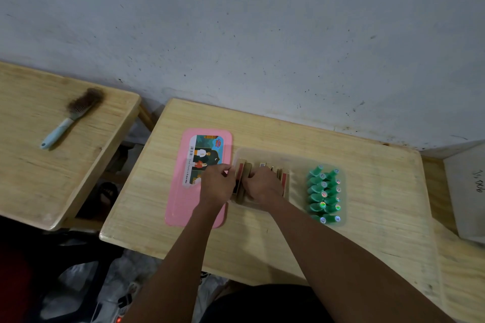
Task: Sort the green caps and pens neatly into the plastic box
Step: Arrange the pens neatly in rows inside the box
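My left hand [217,187] and right hand [262,186] pinch cardboard packs [241,174] in the box [262,152]; probably light, stiff, crushable, so grip the flat faces.

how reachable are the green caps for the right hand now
Probably yes: the green caps stand uncovered at the right end of the plastic box, just beyond the right hand. It grips tan packs, so it must let go first.
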The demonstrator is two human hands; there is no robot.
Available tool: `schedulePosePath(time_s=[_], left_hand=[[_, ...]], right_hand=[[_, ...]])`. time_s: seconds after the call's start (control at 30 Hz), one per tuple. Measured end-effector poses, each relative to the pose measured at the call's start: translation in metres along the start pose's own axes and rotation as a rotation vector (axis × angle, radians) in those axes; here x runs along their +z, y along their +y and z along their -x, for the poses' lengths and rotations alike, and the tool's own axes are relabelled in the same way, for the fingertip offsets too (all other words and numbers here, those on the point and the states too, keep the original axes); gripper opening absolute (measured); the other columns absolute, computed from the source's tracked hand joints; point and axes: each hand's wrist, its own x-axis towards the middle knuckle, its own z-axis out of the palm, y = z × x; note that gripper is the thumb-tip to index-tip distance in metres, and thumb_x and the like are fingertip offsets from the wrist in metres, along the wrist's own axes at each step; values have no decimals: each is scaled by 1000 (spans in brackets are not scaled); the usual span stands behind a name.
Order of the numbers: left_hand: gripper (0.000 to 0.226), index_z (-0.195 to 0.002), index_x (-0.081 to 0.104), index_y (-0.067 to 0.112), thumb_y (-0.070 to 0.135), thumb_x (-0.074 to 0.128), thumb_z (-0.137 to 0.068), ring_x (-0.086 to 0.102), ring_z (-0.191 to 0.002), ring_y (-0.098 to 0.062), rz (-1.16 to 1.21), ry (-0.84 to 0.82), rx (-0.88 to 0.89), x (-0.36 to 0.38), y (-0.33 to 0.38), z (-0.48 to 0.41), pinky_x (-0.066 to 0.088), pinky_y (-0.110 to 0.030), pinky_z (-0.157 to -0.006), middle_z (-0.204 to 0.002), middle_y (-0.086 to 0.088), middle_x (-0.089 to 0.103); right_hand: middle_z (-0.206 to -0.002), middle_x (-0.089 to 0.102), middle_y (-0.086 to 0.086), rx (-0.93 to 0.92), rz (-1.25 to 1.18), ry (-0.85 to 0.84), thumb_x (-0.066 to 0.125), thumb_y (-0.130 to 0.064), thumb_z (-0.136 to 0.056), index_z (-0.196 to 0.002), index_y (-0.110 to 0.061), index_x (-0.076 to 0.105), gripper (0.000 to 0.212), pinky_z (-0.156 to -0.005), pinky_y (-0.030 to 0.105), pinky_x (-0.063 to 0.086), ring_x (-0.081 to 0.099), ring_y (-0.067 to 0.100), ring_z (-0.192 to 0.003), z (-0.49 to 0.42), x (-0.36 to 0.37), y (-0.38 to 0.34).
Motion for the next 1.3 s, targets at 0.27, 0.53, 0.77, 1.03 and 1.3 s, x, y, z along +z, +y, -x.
schedulePosePath(time_s=[0.27, 0.53, 0.77, 1.03, 1.3], left_hand=[[27, -116, 66, 5, 16, 57, -94, 59, -86, -14, 46, -3, -38, 2, -3, -1, 42, -18, -66, -104, -11, 70], [27, -117, 66, 6, 17, 56, -94, 61, -92, -17, 55, -4, -43, 3, -4, -1, 44, -16, -69, -106, -11, 70], [27, -117, 66, 7, 17, 57, -94, 62, -101, -21, 65, -6, -57, 4, -5, -2, 45, -22, -73, -108, -11, 69], [24, -112, 68, 5, 15, 57, -94, 61, -90, -17, 71, 4, -23, 4, -7, -1, 42, -19, -68, -99, -11, 71], [23, -110, 70, 7, 16, 56, -94, 61, -82, -13, 48, -2, -15, 4, -7, -3, 41, -15, -64, -94, -8, 71]], right_hand=[[-90, 70, 8, -3, 109, 9, 56, -41, -84, -94, -9, 69, 37, -60, 28, 43, 68, 27, -86, 0, -6, 3], [-104, 72, 8, -47, 346, 93, 48, -27, -96, -103, -12, 68, 26, -66, 31, 45, 68, 27, -97, 2, -3, -1], [-98, 73, 7, -105, 391, 148, 52, -30, -94, -96, -14, 69, 23, -72, 33, 53, 69, 25, -90, 1, -7, -1], [-97, 72, 2, -141, 354, 140, 56, -39, -89, -98, -21, 66, 23, -74, 32, 47, 67, 24, -92, 3, -17, 2], [-93, 72, -1, -232, 448, 187, 51, -51, -89, -96, -28, 71, 31, -78, 34, 51, 68, 24, -90, 10, -22, 13]])
